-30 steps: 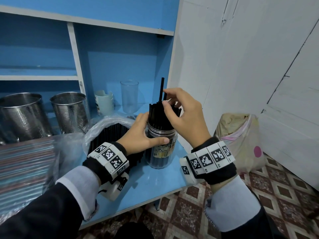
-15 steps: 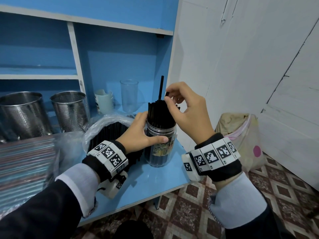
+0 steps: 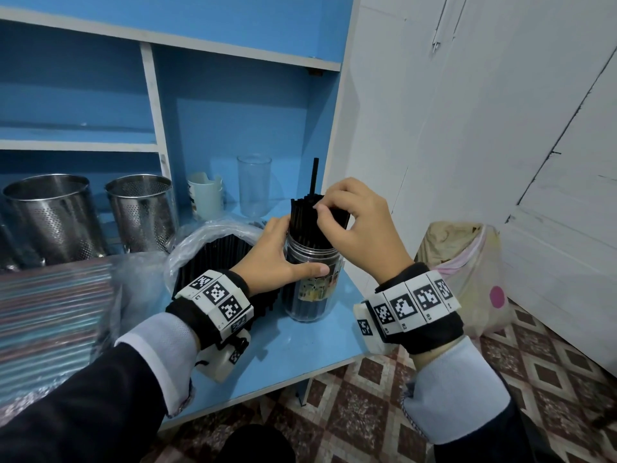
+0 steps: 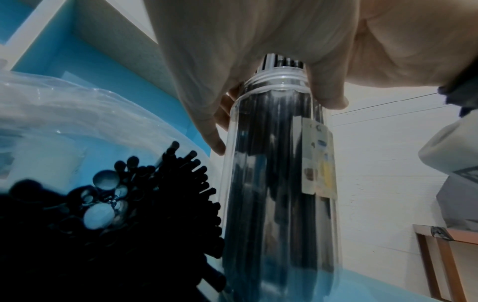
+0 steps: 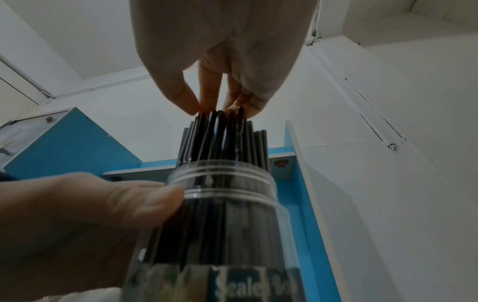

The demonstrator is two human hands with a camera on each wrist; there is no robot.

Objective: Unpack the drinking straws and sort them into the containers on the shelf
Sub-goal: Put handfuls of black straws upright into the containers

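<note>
**Filling one jar; most of the sorting not yet done**

Sorting stands well short of finished, by my reckoning. Largest first: a wide pack of multicoloured straws lies at the left of the blue shelf, apparently unopened in its plastic. Two perforated steel canisters behind it show nothing standing above their rims; the clear tumbler farther back is empty. An opened bag of black straws lies just beside the jar, many straws left in it.

The clear plastic jar stands upright near the shelf's front edge, packed with black straws; one pokes well above the rest.

Left hand wraps the jar near its neck, thumb across the front. Right hand sits over the bundle, fingertips bent onto the straw tops, seemingly tamping them level; I cannot tell whether it pinches any.
</note>
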